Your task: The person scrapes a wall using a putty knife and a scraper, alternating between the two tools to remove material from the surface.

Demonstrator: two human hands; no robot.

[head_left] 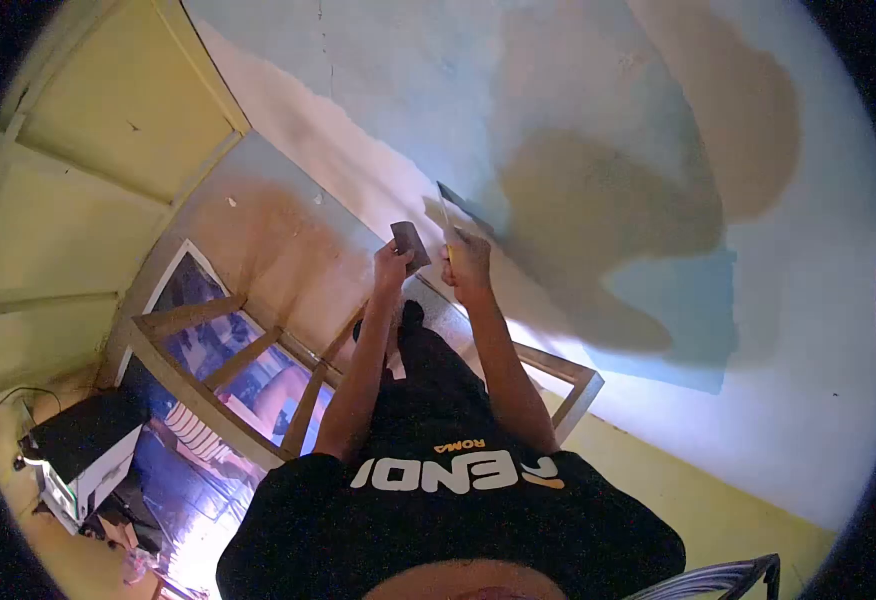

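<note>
My left hand (392,268) is closed on a small dark rectangular piece (410,246), which looks like sandpaper or a flat block. Close beside it on the right, my right hand (468,265) grips the handle of a scraper. The scraper's wide dark blade (466,210) points up toward the wall (598,90); whether it touches the surface I cannot tell. Pale blue and white areas cover the wall, with shadows falling across it.
A wooden frame like a ladder (220,405) stands below and to the left. Behind it is a printed poster or sheet (283,385). A black-topped box (83,440) sits at the far left. Yellow panels (108,140) fill the upper left. Coiled cables (718,580) show at the bottom right.
</note>
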